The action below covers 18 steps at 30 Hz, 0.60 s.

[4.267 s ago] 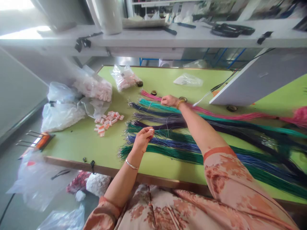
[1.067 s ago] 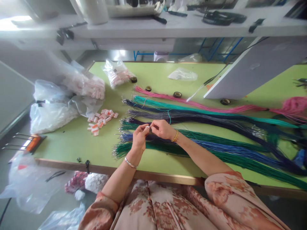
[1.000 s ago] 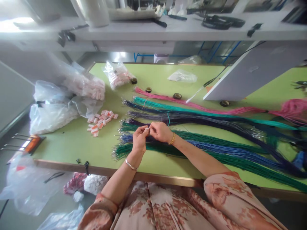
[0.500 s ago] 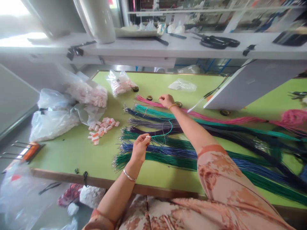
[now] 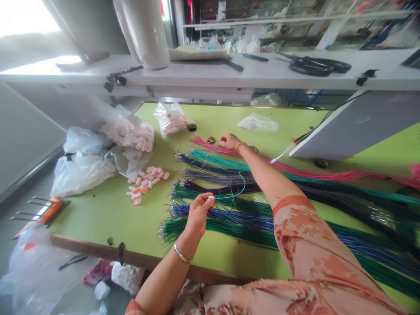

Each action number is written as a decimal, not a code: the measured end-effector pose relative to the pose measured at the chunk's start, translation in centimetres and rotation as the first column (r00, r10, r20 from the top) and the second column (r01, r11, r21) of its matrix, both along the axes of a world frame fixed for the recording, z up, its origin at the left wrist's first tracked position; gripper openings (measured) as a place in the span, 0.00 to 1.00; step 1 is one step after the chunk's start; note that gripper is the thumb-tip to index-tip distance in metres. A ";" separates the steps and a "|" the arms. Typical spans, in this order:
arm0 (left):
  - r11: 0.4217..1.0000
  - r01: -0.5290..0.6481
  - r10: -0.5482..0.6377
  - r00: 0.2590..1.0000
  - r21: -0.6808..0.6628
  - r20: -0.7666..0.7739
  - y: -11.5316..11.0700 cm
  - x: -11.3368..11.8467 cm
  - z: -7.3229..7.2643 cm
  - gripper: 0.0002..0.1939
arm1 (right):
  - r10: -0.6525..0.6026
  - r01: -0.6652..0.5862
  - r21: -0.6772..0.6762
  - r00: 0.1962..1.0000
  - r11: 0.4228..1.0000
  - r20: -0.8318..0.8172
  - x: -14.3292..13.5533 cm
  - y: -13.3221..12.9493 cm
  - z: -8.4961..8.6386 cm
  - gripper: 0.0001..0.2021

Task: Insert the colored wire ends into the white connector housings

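Note:
My left hand (image 5: 197, 213) is closed in a pinch on a small white connector (image 5: 211, 199). A teal wire (image 5: 243, 186) runs from the connector, curving up over the wire bundles. Farther back, my right hand (image 5: 229, 141) has its fingers curled down at the pink wire bundle (image 5: 210, 145); its fingertips are partly hidden, so what they hold does not show. Between the hands lie a teal wire bundle (image 5: 213, 158), a grey one (image 5: 210, 176) and dark ones. A blue wire bundle (image 5: 236, 215) and a green wire bundle (image 5: 236, 231) lie nearer me.
Loose white-and-orange connectors (image 5: 144, 183) are piled left of the wires. Plastic bags (image 5: 82, 170) stand behind them. Tape rolls (image 5: 211, 140) lie near the pink wires. A grey upright panel (image 5: 344, 131) rises at right; scissors (image 5: 311, 64) lie on the shelf above.
The view has shifted, so the scene sits lower and more to the right. My right hand has moved slightly left along the pink wires. My left hand keeps its pinch on the connector.

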<state>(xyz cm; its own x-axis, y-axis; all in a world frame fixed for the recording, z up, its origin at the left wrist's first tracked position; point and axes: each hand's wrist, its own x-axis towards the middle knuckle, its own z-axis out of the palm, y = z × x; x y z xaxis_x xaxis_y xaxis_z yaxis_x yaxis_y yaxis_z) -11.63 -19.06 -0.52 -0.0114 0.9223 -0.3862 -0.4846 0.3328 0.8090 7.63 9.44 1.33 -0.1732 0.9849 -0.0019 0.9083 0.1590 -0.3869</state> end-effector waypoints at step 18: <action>1.000 -0.018 0.017 0.999 0.023 0.042 0.1 -0.1 -0.6 0.20 | 0.232 -0.211 0.215 0.970 0.954 -0.078 -5.3 -4.9 6.9 0.04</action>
